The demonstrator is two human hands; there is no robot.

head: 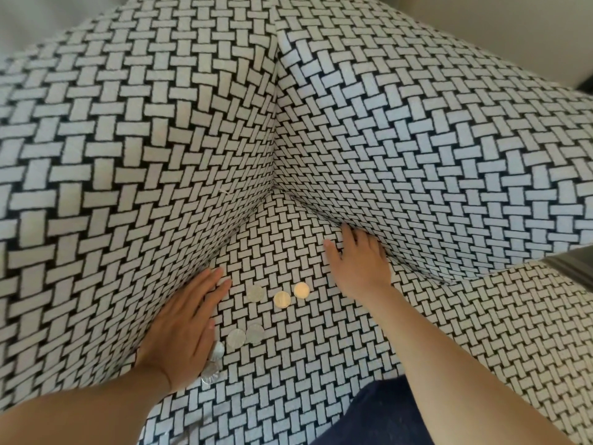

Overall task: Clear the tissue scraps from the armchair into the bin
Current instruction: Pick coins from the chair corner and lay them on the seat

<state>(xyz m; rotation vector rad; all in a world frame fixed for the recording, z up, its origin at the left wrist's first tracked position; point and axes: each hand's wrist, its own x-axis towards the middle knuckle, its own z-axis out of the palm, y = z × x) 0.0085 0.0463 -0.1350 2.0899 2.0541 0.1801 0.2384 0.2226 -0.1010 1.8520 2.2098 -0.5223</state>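
Note:
The armchair [288, 364] is covered in black-and-white basket-weave fabric and fills the view. My left hand [183, 329] lies flat along the seam where the seat meets the left wall, fingers together and straight, holding nothing. My right hand [356, 261] rests on the seat at the right wall's crease, its fingertips pushed into the gap and partly hidden. No tissue scraps show on the seat. A tiny pale fleck [224, 191] sits on the back wall near the corner. No bin is in view.
Several coins lie on the seat between my hands: a gold one [301, 290], another [282, 299], silver ones [255, 293] [255, 333], and some partly under my left palm [211, 369]. A dark blue cloth [378, 412] lies at the front.

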